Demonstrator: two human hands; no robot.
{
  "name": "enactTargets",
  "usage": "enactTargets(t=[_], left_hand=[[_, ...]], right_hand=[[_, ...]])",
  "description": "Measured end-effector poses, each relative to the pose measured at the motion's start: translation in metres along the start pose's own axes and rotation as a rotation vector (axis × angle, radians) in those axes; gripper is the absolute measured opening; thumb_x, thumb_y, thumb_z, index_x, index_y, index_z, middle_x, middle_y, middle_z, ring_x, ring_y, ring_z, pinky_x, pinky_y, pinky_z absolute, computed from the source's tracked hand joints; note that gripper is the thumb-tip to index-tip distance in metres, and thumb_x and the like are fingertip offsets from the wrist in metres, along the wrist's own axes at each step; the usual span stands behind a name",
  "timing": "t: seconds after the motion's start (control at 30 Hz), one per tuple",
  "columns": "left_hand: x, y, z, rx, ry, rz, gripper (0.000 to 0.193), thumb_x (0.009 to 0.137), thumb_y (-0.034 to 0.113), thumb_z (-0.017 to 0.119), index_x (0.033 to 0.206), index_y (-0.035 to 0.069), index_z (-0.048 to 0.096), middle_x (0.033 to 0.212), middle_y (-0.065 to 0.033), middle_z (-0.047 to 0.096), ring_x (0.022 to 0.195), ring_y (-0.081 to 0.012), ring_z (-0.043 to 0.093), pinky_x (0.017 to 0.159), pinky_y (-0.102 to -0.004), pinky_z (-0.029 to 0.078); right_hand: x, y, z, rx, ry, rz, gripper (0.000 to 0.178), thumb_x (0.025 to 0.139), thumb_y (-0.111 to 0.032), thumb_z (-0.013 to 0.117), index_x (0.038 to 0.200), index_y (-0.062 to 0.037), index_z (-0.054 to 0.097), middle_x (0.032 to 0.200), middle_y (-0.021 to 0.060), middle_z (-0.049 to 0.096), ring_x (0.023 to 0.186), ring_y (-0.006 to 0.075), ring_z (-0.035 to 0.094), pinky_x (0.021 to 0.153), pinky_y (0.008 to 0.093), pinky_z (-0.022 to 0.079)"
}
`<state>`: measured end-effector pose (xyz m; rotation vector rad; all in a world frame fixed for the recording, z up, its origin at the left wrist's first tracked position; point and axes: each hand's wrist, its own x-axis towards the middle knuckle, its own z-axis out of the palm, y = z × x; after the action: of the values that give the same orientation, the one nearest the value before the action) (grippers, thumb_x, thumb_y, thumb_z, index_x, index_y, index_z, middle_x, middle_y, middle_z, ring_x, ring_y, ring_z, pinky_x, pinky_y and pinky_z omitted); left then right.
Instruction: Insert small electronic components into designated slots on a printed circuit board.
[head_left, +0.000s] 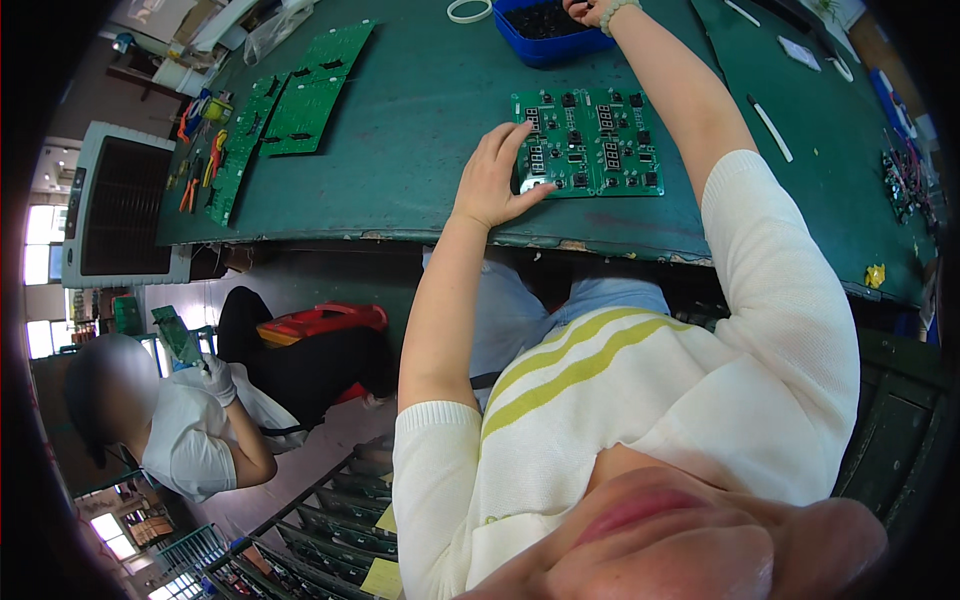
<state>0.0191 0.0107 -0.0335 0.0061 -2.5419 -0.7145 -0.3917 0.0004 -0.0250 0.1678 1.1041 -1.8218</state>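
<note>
Near the table's front edge lies a green circuit board panel (588, 150) with black digit displays and several small black parts on it. My left hand (492, 180) rests on the panel's left edge, thumb and fingers apart. Stretched to the far side, my right hand (592, 12) is over a blue plastic tray (545, 50) filled with small black pieces (540, 20). Its fingers are curled together at the tray's rim, partly cut off by the picture's top edge. Whatever they pinch is too small to make out.
More green circuit boards (312, 110) lie at the left, beside pliers (216, 155) and other hand tools. A white ring (469, 10) sits left of the tray. To the right are a white marker (770, 130) and a bundle of wires (905, 185). A seated co-worker (200, 440) holds a board.
</note>
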Motion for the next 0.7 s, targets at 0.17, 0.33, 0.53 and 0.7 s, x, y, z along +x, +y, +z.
enactTargets(t=[0.17, 0.33, 0.53, 0.7], left_hand=[[0.015, -0.001, 0.01, 0.034, 0.037, 0.031, 0.067, 0.07, 0.041, 0.066, 0.125, 0.01, 0.044, 0.13, -0.014, 0.04, 0.119, -0.0329, 0.039, 0.096, -0.0412, 0.037], [0.009, -0.006, 0.006, 0.131, -0.024, 0.084, 0.061, 0.071, 0.039, 0.064, 0.121, 0.007, 0.049, 0.13, -0.0151, 0.044, 0.123, -0.0324, 0.037, 0.098, -0.0419, 0.035], [0.005, -0.007, 0.005, 0.055, 0.01, 0.125, 0.054, 0.071, 0.035, 0.065, 0.113, 0.003, 0.053, 0.121, -0.0155, 0.051, 0.12, -0.0326, 0.042, 0.1, -0.0418, 0.034], [0.01, -0.007, 0.008, 0.037, 0.224, 0.11, 0.039, 0.077, 0.02, 0.06, 0.112, 0.002, 0.052, 0.12, -0.0163, 0.05, 0.119, -0.0345, 0.041, 0.098, -0.0422, 0.033]], right_hand=[[-0.015, -0.013, -0.009, 0.18, -0.175, 0.033, 0.015, 0.066, -0.006, 0.042, 0.057, -0.0104, 0.031, 0.049, 0.0014, 0.027, 0.034, 0.0115, 0.024, 0.033, 0.0217, 0.016], [-0.057, 0.001, 0.01, 0.18, -0.24, -0.006, 0.016, 0.066, -0.008, 0.043, 0.055, -0.011, 0.032, 0.048, 0.0, 0.027, 0.034, 0.011, 0.021, 0.032, 0.0218, 0.015], [-0.119, 0.031, -0.003, 0.286, -0.313, -0.09, 0.014, 0.073, -0.006, 0.042, 0.06, -0.0082, 0.037, 0.053, 0.0002, 0.033, 0.037, 0.0088, 0.022, 0.033, 0.0206, 0.017], [-0.176, 0.068, -0.009, 0.31, -0.246, -0.151, 0.011, 0.071, -0.008, 0.041, 0.061, -0.0091, 0.037, 0.054, 0.0011, 0.036, 0.04, 0.0092, 0.025, 0.035, 0.0214, 0.022]])
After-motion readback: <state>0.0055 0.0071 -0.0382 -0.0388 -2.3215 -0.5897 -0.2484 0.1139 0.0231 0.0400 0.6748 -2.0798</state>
